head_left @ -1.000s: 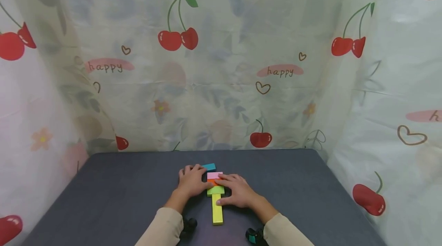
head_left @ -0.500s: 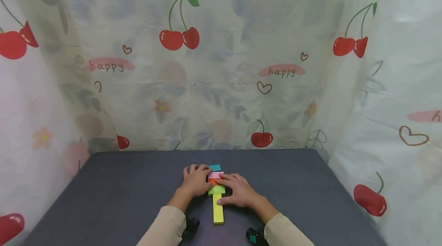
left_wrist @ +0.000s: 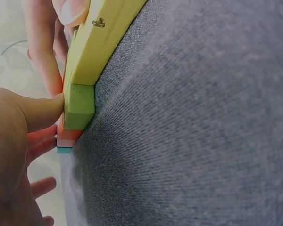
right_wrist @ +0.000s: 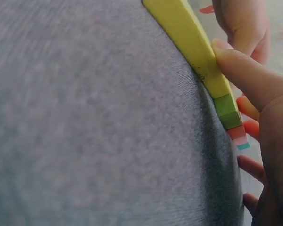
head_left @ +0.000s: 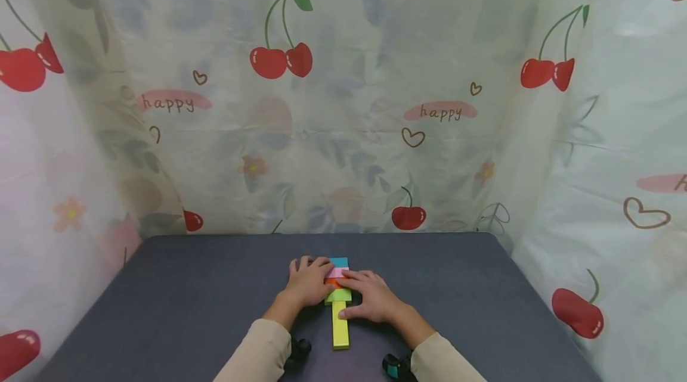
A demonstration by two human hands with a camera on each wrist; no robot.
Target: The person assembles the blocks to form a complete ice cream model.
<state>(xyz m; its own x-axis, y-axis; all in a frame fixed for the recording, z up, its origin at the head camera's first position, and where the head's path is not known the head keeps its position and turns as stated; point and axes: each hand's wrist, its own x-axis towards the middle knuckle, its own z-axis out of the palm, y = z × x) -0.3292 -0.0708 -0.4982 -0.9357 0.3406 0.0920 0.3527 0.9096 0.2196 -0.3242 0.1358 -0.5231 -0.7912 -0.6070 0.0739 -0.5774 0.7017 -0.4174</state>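
Note:
In the head view a row of flat coloured blocks lies on the table. A long yellow block (head_left: 340, 334) forms the near end, then come a light green block (head_left: 339, 296), an orange block (head_left: 337, 282), a pink block (head_left: 337, 273) and a blue block (head_left: 340, 262). My left hand (head_left: 310, 282) lies along the row's left side, thumb on the green block and fingertips by the blue and pink ones. From the right, my right hand (head_left: 373, 297) touches the pink and orange blocks with its fingers while its thumb rests on the yellow block.
A dark grey cloth covers the table (head_left: 214, 298). Behind and to the sides hangs a curtain (head_left: 333, 179) printed with cherries. Black devices sit at both wrists, such as the right wrist device (head_left: 396, 366).
The blue block has slid right until it sits in line behind the pink block, my left hand moving right with it. My right hand keeps its place on the row.

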